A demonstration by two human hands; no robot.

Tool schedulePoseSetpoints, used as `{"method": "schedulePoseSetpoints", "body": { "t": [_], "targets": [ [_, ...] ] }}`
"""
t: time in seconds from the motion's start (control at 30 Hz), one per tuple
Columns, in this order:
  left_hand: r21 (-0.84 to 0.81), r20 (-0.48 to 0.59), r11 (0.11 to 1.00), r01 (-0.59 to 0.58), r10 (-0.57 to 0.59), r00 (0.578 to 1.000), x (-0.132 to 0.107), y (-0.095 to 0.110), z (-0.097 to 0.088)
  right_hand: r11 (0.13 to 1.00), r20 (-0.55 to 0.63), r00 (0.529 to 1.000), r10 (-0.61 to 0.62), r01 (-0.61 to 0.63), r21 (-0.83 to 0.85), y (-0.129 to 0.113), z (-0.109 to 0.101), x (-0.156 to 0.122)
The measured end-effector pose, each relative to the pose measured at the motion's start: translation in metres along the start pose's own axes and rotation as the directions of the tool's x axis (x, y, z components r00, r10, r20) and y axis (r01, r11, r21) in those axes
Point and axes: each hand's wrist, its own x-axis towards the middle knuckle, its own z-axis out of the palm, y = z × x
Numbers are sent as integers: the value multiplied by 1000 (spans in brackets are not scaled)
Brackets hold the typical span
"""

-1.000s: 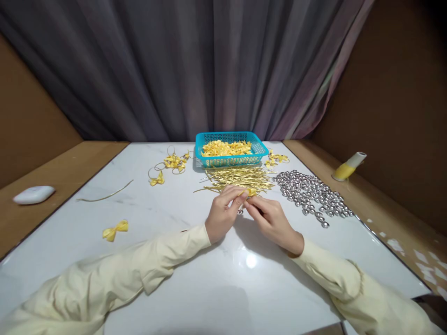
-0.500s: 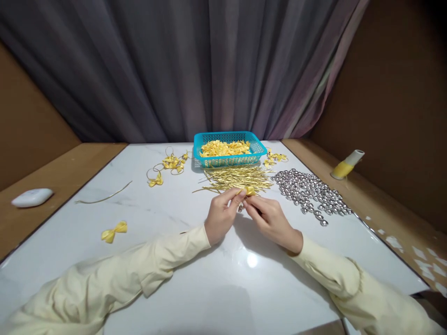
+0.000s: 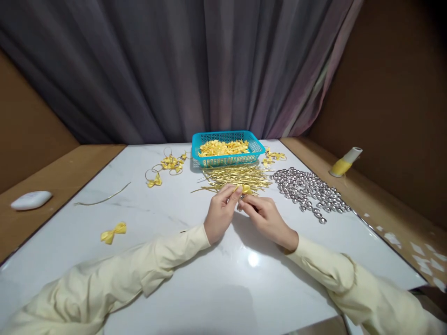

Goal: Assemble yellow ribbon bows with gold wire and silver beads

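My left hand (image 3: 220, 213) and my right hand (image 3: 265, 217) meet at the middle of the white table (image 3: 195, 279), fingers pinched together on a small yellow ribbon bow (image 3: 246, 189). Just behind the hands lies a heap of gold wire ties (image 3: 237, 177). A pile of silver bells (image 3: 307, 190) spreads out to the right of my right hand. A small silver piece seems to hang under the bow between my fingers, too small to tell.
A teal basket (image 3: 227, 148) of yellow bows stands at the back. Finished bows with gold loops (image 3: 167, 167) lie to its left, a few more (image 3: 274, 157) to its right. A loose bow (image 3: 113, 232), a gold strand (image 3: 103, 198), a white case (image 3: 30, 200) and a yellow spool (image 3: 345, 163) lie around.
Both hands stay pinched on the bow and have drifted slightly left and up in the picture. The view has shifted a little.
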Motion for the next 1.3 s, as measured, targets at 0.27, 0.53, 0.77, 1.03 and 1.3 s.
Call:
{"method": "schedulePoseSetpoints", "body": {
  "t": [0.27, 0.53, 0.77, 1.03, 1.3],
  "targets": [
    [-21, 131, 991, 135, -131, 983, 14, 0, -12, 978, 50, 987, 151, -157, 141, 2, -4, 5],
    [106, 206, 993, 43, -65, 976, 26, 13, -23, 992, 91, 992, 89, -97, 82, 2, -7, 7],
    [287, 168, 951, -114, 67, 984, 22, 13, -22, 999, 57, 998, 37, -38, 11, 1, -5, 7],
    [328, 170, 924, -195, 145, 975, 19, 20, -20, 991, 69, 990, -121, 125, -50, -1, -11, 6],
    [354, 175, 899, -258, 207, 962, 23, 23, -22, 984, 72, 985, -158, 163, -65, -1, -12, 6]
  ]
}}
